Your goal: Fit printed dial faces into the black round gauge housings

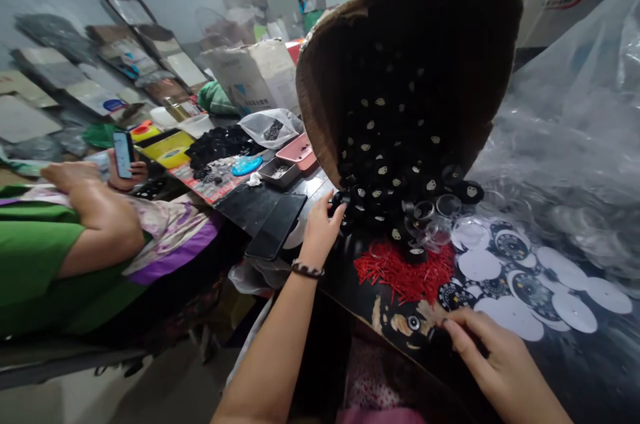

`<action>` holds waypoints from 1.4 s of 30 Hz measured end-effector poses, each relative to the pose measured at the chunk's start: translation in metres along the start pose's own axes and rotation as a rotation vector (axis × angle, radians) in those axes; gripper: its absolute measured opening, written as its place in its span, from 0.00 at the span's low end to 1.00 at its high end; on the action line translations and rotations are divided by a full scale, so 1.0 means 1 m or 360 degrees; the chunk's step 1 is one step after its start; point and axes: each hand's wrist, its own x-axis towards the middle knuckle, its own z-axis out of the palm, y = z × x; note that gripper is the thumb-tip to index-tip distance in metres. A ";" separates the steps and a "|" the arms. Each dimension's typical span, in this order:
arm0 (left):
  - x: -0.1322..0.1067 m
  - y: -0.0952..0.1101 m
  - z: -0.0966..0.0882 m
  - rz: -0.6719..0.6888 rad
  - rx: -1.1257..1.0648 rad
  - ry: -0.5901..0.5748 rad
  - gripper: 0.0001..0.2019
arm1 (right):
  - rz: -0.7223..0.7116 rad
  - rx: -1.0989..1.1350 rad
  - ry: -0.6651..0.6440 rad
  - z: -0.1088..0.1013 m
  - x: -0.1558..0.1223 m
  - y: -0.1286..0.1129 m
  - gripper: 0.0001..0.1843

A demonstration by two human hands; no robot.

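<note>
My left hand (323,224) reaches forward with a beaded bracelet on its wrist. Its fingers are closed on a small black round part (341,198) at the edge of a pile of black parts (395,191). That pile spills out of a tipped cardboard box (400,44). My right hand (483,351) rests near the front edge of the dark table (575,371), fingers curled and pressed on a small black piece (440,337) beside a heap of thin red sticks (405,274). White and black printed discs (525,284) lie to its right.
A black phone (276,225) lies left of my left hand. A seated person in green (40,257) at the left holds another phone (123,153). Clear plastic bags (575,144) fill the right. Small trays (298,152), clear lids (435,224) and boxes (255,74) stand behind.
</note>
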 end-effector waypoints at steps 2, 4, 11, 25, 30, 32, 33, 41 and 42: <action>0.022 -0.010 0.009 0.0091 0.0067 -0.0056 0.21 | -0.0013 -0.0011 0.0136 0.003 -0.002 0.008 0.16; 0.031 -0.015 0.011 0.0168 0.0118 -0.0100 0.21 | -0.0022 -0.0001 0.0208 0.005 -0.004 0.014 0.15; -0.026 0.034 -0.003 0.0410 0.0196 0.0108 0.27 | 0.0093 0.0173 0.0098 0.007 0.006 0.002 0.14; -0.181 0.092 0.022 -0.0906 -0.1385 -0.1247 0.13 | 0.0277 0.0218 -0.0303 -0.032 -0.001 -0.016 0.08; -0.187 0.109 0.020 -0.1554 -0.1856 -0.1153 0.17 | 0.0307 -0.0578 0.0088 -0.055 0.022 0.011 0.17; -0.186 0.117 0.019 -0.1644 -0.1997 -0.1137 0.21 | 0.0264 -0.0882 0.0127 -0.058 0.038 0.022 0.23; -0.185 0.120 0.019 -0.1651 -0.2069 -0.1138 0.22 | 0.0235 -0.0944 0.0119 -0.058 0.045 0.025 0.24; -0.168 0.128 0.021 -0.1733 -0.2307 -0.0851 0.14 | 0.0206 -0.0694 0.0152 -0.053 0.036 0.016 0.07; -0.165 0.129 0.022 -0.1753 -0.2359 -0.0830 0.16 | 0.0142 -0.0610 0.0093 -0.051 0.029 0.011 0.05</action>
